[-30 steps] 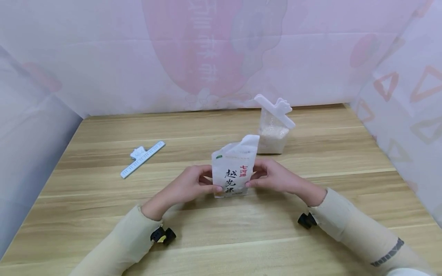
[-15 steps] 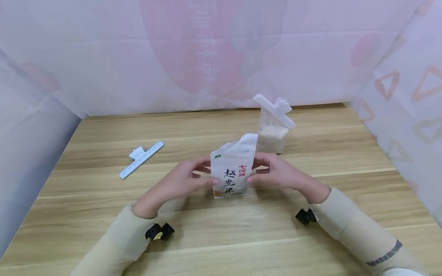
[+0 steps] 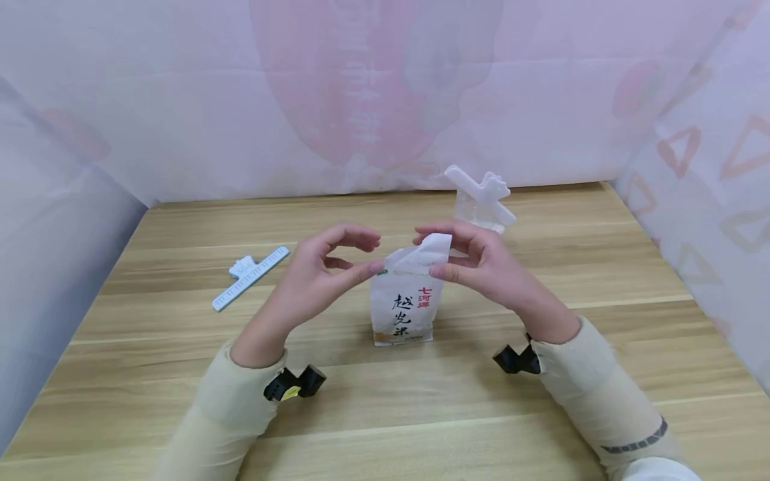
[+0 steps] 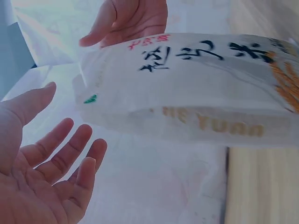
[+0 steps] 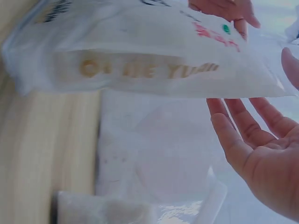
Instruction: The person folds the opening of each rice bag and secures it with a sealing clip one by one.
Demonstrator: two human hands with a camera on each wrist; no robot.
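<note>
While the rice bag is standing upright on the table, its printed front facing the person and its top edge slanting up to the right, both hands are framing its upper part. The left hand is holding nothing; its thumb and fingers are spreading wide, and in its wrist view they are showing apart from the bag. The right hand is also keeping a wide gap, its thumb showing before the bag's right edge and its fingertips partly passing behind; whether it is touching, I cannot tell. Beyond the right hand, a clear bag of white grains is wearing a white clip at its top. A blue clip is lying on the table, to the left of the left hand.
</note>
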